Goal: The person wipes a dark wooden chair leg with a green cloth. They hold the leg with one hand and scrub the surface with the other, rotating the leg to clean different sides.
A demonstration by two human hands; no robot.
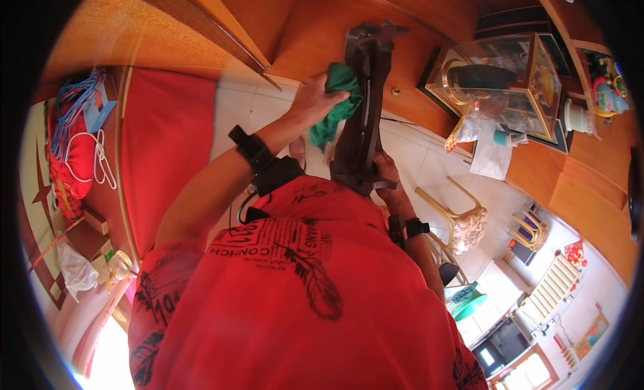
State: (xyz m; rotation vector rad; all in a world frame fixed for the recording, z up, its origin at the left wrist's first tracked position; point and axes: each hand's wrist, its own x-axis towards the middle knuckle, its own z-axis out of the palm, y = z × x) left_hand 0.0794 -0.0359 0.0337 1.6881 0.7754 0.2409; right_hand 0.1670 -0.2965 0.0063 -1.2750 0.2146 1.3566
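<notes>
A long dark-brown object (369,93), its kind not clear, stretches away in front of my body, with a slot-like line along its length and a jagged far end. My left hand (316,101) grips a crumpled green cloth (343,90) against the left side of this object. Near the object's closer end, my right hand (386,171) holds its right edge; some fingers are hidden behind it. Both wrists wear black straps with small devices.
A wooden cabinet (322,33) stands ahead. At right are a transparent display case (493,83), a white paper (490,156) and a stool with a patterned seat (470,229). Red fabric (166,148) covers a surface at left, beside blue cords (75,108).
</notes>
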